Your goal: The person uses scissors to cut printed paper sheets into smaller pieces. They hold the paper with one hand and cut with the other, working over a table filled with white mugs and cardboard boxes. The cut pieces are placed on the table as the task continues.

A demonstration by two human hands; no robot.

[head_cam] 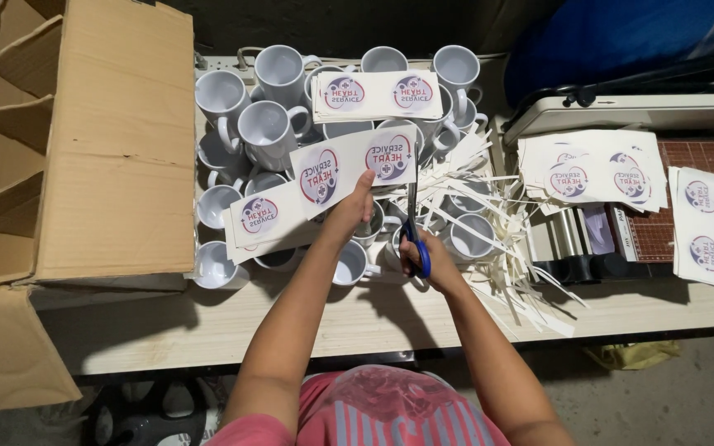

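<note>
Pinched in the left hand (pixel 355 208), a printed paper strip (pixel 349 169) is held up over the white mugs (pixel 268 128), while the right hand (pixel 425 258) has its grip closed through the blue-handled scissors (pixel 413 223), blades at the strip's right edge. Keeping the strip taut and level should give a straighter cut. Paper offcuts (pixel 502 239) clutter the tabletop (pixel 291 326) beside the mugs; a cardboard box (pixel 117 140) crowds the left, and stacked printed sheets (pixel 592 169) lie to the right.
</note>
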